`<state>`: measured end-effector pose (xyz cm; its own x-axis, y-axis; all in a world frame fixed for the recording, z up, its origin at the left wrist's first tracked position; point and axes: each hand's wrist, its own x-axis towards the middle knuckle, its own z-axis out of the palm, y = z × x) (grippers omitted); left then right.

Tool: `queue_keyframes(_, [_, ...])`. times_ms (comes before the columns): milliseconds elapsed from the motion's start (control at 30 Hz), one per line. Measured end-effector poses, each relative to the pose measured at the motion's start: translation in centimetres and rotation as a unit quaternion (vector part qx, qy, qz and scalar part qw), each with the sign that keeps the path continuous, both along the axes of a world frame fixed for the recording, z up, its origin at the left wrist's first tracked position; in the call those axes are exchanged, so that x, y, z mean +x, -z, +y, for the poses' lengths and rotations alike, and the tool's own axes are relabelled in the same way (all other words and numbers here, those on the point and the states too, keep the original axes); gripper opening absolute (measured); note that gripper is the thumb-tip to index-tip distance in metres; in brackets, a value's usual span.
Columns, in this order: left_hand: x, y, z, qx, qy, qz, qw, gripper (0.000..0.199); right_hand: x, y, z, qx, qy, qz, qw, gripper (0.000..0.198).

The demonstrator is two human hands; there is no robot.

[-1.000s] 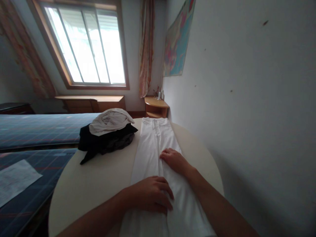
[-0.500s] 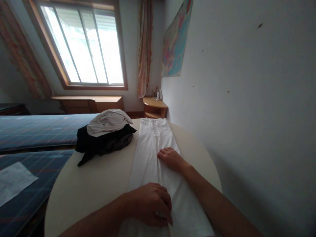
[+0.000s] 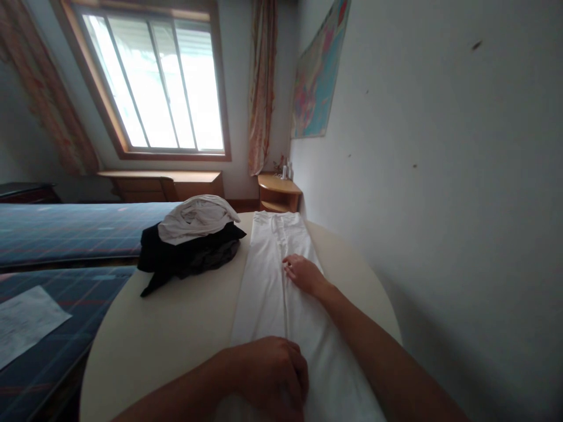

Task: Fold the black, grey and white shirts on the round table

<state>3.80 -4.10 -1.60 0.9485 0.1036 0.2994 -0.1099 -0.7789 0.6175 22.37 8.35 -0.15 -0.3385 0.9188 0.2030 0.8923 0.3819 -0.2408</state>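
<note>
A pair of white trousers [image 3: 259,293] lies lengthwise on the round cream table [image 3: 132,357], waistband at the far edge and legs running toward me. At the bottom of the view my left hand [image 3: 275,375] is closed over the middle line between the legs, pinching the white cloth; its fingertips are partly hidden. Farther up, my right hand [image 3: 305,274] rests on the right leg just below the fly. Its thumb and fingers come together in a pinch at the centre seam. Shallow creases run down both legs.
Left of the trousers sits a heap of black clothing [image 3: 189,252] with a crumpled whitish garment [image 3: 197,217] on top. Blue checked mattresses [image 3: 88,234] lie to the left, a paper sheet [image 3: 30,322] on the nearer one. A wall [image 3: 440,234] rises close on the right.
My left hand has shifted slightly down toward me along the seam. My right hand has moved a little up the trousers, its fingers more curled. The whole view has shifted slightly.
</note>
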Motion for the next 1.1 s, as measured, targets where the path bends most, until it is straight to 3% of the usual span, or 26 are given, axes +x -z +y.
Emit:
queue_keyframes(133, [-0.8,-0.8,0.8,0.036,-0.107,-0.005,0.994,0.022,-1.1,0.1,2.7,0.017,0.068,-0.051,0.996,0.032])
queue_keyframes(200, [-1.3,-1.0,1.2,0.069,-0.139,0.016,0.988,0.038,-1.5,0.4,3.8,0.01,0.098,-0.056,0.994,0.032])
queue_keyframes(267, [-1.8,-1.0,1.4,0.076,-0.141,0.057,0.985,0.058,-1.9,0.7,4.7,0.002,0.115,-0.055,0.992,0.033])
queue_keyframes(400, [-2.1,-0.5,1.5,0.059,-0.135,0.095,0.984,0.064,-2.4,1.7,6.2,-0.008,0.129,-0.041,0.991,0.038])
queue_keyframes(633, [-2.5,-1.2,2.2,0.016,-0.115,0.058,0.992,0.043,-2.3,3.2,6.5,-0.03,0.098,-0.012,0.995,0.049])
queue_keyframes(933, [-3.0,-2.1,3.2,0.013,-0.141,0.056,0.988,0.01,-2.7,2.3,5.4,-0.037,0.11,0.029,0.993,0.034])
queue_keyframes(1100, [-2.7,-2.7,3.0,0.005,-0.162,0.053,0.985,0.011,-2.8,2.2,4.4,-0.02,0.127,0.05,0.99,0.033])
